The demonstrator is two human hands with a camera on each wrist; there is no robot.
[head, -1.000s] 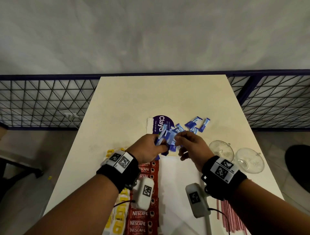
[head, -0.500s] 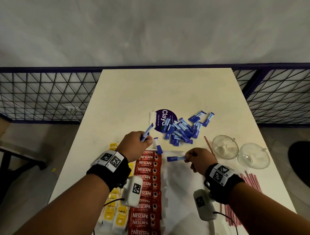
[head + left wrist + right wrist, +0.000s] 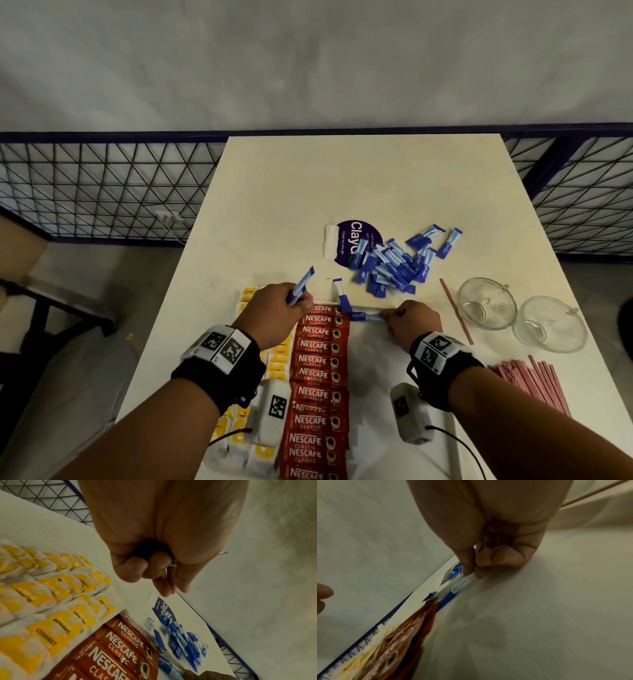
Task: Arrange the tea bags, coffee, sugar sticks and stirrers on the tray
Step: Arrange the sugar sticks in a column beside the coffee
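My left hand (image 3: 291,303) grips a blue sugar stick (image 3: 302,285) that points up and away, above the far end of the red Nescafe coffee row (image 3: 318,370). My right hand (image 3: 394,317) pinches one end of another blue sugar stick (image 3: 364,316) that lies flat at the far edge of the white tray (image 3: 370,370), beside the coffee. A third sugar stick (image 3: 340,294) lies just beyond it. The loose pile of blue sugar sticks (image 3: 394,263) sits on the table behind. Yellow tea bags (image 3: 51,599) fill the tray's left side.
Two clear glass cups (image 3: 486,303) (image 3: 548,323) stand right of the tray. Pink stirrers (image 3: 534,380) lie in a heap at the right, and one single stirrer (image 3: 455,308) lies near the cups. A purple round sticker (image 3: 354,240) is on the table. A wire fence borders the table.
Both hands have come back from the sugar pile toward the tray, each with one stick. My right hand has lowered its stick onto the tray's far edge.
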